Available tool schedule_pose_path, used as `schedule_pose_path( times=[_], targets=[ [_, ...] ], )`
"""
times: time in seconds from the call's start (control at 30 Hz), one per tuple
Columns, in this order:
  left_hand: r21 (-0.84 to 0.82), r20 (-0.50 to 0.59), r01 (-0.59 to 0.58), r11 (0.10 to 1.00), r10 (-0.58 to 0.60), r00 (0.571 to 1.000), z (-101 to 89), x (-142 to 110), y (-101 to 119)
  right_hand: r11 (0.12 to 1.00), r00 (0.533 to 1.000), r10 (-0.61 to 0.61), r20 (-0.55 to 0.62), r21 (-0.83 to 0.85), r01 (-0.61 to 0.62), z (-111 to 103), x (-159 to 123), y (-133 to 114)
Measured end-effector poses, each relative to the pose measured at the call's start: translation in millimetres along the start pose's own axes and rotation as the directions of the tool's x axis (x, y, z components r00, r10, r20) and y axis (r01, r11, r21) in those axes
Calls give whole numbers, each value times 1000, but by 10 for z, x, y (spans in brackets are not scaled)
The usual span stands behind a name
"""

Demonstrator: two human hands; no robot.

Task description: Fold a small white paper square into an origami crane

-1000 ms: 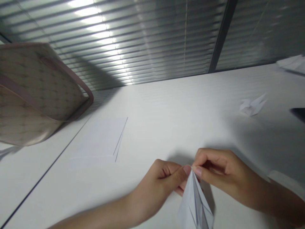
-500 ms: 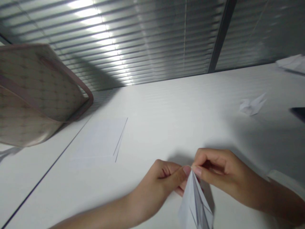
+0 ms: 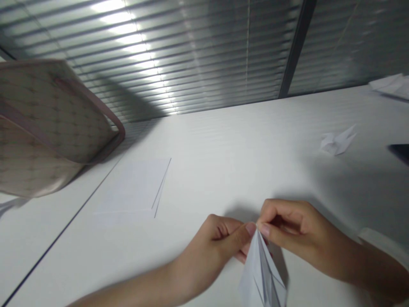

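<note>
A folded white paper [image 3: 263,273] with several layered pleats hangs point-up at the lower middle, its bottom cut off by the frame edge. My left hand [image 3: 220,241] pinches its tip between thumb and fingers from the left. From the other side, my right hand [image 3: 290,226] closes thumb and forefinger on the same tip. The two thumbs nearly meet there, and the very end of the point is mostly covered by the fingertips.
White paper sheets [image 3: 134,185] lie on the white table [image 3: 223,157] to the left. A patterned handbag [image 3: 54,128] stands behind them. At right are a small folded paper figure [image 3: 337,143], more paper [image 3: 391,85] and a dark object [image 3: 399,151]. Window blinds [image 3: 204,51] border the back.
</note>
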State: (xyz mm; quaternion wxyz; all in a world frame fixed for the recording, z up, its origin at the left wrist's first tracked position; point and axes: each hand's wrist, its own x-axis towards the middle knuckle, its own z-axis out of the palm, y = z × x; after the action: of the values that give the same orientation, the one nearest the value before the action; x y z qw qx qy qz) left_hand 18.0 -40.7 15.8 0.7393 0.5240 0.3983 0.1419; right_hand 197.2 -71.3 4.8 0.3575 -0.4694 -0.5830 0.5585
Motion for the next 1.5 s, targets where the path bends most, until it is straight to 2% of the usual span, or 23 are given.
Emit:
schedule_pose_path(
  times=[0.37,0.93,1.3,1.5],
  targets=[
    [95,-3,-23,995,23,1000,9,-5,-11,999,1000,16,-24,30,-15,13,-1,70],
    [42,0,22,999,-22,1000,32,-17,-42,999,999,22,-37,29,-21,7,2,64],
    [170,-11,-16,985,18,1000,6,-22,-84,999,998,46,-38,-4,-46,3,4,46],
    [136,23,-41,990,38,999,3,-36,-63,998,997,53,-49,27,-52,0,1,77]
  ],
)
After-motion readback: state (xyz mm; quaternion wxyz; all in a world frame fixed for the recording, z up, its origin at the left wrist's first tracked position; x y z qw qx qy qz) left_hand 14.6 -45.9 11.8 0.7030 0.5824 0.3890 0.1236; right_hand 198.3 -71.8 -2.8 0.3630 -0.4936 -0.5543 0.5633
